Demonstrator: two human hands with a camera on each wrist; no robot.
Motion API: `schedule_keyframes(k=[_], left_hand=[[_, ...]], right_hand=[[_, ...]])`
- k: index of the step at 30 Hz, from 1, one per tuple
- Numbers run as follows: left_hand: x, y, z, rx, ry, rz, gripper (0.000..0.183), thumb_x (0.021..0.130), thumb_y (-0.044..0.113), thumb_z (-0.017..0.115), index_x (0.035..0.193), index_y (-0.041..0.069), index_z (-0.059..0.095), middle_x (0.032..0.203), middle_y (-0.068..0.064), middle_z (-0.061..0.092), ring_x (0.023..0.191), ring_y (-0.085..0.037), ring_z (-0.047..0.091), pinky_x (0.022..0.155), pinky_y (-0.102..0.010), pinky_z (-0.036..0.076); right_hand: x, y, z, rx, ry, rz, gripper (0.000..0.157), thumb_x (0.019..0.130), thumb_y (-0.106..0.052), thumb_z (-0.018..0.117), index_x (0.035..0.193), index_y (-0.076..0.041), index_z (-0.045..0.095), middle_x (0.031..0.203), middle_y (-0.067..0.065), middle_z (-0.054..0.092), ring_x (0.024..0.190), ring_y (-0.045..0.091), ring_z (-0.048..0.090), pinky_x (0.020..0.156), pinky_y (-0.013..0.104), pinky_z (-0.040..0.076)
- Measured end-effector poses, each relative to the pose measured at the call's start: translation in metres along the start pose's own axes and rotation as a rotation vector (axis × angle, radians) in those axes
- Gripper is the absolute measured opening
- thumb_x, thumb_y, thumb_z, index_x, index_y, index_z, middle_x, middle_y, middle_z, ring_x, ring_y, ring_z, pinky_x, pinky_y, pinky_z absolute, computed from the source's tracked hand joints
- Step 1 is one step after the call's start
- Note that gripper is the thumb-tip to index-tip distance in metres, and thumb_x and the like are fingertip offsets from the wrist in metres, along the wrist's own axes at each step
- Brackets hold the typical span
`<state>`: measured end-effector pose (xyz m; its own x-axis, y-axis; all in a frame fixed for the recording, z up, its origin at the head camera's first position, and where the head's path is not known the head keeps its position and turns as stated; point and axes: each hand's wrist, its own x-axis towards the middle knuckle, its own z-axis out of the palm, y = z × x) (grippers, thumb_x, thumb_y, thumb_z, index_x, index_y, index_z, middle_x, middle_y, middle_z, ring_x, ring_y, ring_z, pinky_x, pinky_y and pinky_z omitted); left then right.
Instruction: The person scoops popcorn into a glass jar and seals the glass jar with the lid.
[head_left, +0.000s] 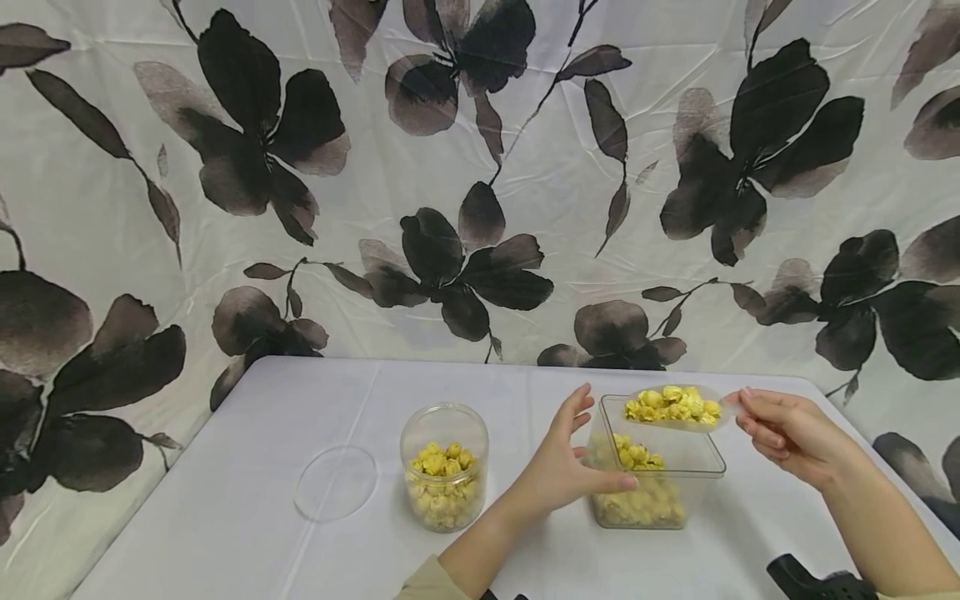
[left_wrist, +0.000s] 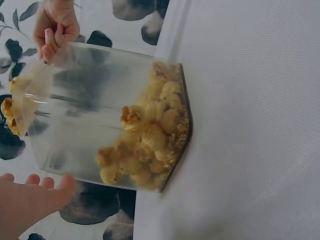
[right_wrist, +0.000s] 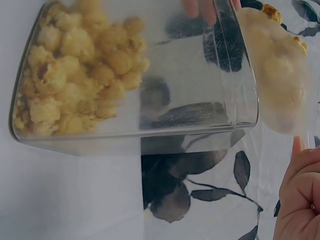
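My right hand (head_left: 802, 433) pinches the end of a translucent scoop (right_wrist: 282, 75) heaped with yellow popcorn (head_left: 675, 405). The scoop is over the mouth of a clear square-rimmed container (head_left: 693, 454), whose lower part holds more popcorn (left_wrist: 150, 135). At the container's left side is my left hand (head_left: 562, 467), its fingers and thumb spread; whether it touches the wall I cannot tell. In the right wrist view, some left fingers (right_wrist: 200, 10) appear behind the clear wall.
Left of my hands stands a round clear jar (head_left: 444, 475), partly filled with popcorn. A clear round lid (head_left: 336, 483) lies on the white table (head_left: 247, 500) further left. Behind the table hangs a flower-printed cloth (head_left: 585, 217).
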<state>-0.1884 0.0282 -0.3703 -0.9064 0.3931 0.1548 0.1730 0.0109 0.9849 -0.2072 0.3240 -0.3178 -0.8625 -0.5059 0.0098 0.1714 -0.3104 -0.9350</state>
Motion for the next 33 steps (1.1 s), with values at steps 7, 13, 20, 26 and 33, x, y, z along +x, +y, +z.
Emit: schedule_keyframes(k=[7, 13, 20, 26, 33], left_hand=[[-0.007, 0.011, -0.008, -0.042, 0.005, -0.012, 0.096, 0.072, 0.019, 0.081, 0.146, 0.032, 0.021, 0.144, 0.007, 0.031, 0.134, -0.019, 0.029, 0.101, -0.04, 0.035], [-0.013, 0.018, -0.014, -0.049, 0.002, -0.004, 0.091, 0.075, 0.016, 0.079, 0.146, 0.028, 0.022, 0.144, 0.003, 0.032, 0.133, -0.021, 0.031, 0.101, -0.043, 0.035], [-0.02, 0.023, -0.022, -0.046, 0.015, 0.015, 0.09, 0.074, 0.018, 0.079, 0.144, 0.03, 0.025, 0.144, 0.005, 0.033, 0.133, -0.018, 0.031, 0.101, -0.044, 0.035], [-0.026, 0.029, -0.033, -0.015, 0.04, 0.038, 0.091, 0.073, 0.017, 0.08, 0.144, 0.031, 0.026, 0.141, 0.002, 0.035, 0.132, -0.021, 0.033, 0.1, -0.045, 0.037], [-0.037, 0.04, -0.048, -0.002, 0.059, 0.045, 0.093, 0.071, 0.015, 0.082, 0.144, 0.032, 0.026, 0.141, 0.002, 0.035, 0.132, -0.02, 0.033, 0.101, -0.044, 0.036]], right_hand=[[0.0, -0.002, 0.004, -0.003, 0.01, 0.008, 0.034, 0.102, -0.012, 0.035, 0.099, -0.004, 0.068, 0.072, 0.0, 0.06, 0.049, 0.007, 0.028, 0.043, 0.018, 0.018], [0.002, -0.005, 0.007, -0.018, 0.022, 0.02, 0.033, 0.102, -0.012, 0.035, 0.099, -0.004, 0.067, 0.071, -0.001, 0.059, 0.048, 0.006, 0.031, 0.042, 0.016, 0.024], [0.007, -0.005, 0.01, 0.013, -0.049, -0.004, 0.035, 0.102, -0.011, 0.033, 0.101, -0.002, 0.066, 0.072, -0.001, 0.059, 0.049, 0.009, 0.025, 0.043, 0.021, 0.011], [0.012, -0.007, 0.015, 0.007, -0.062, -0.002, 0.036, 0.102, -0.011, 0.032, 0.102, -0.002, 0.066, 0.072, -0.001, 0.059, 0.049, 0.008, 0.027, 0.042, 0.02, 0.015], [0.015, -0.01, 0.021, -0.007, -0.035, 0.013, 0.035, 0.102, -0.012, 0.033, 0.101, -0.003, 0.067, 0.07, -0.001, 0.058, 0.048, 0.008, 0.028, 0.042, 0.019, 0.02]])
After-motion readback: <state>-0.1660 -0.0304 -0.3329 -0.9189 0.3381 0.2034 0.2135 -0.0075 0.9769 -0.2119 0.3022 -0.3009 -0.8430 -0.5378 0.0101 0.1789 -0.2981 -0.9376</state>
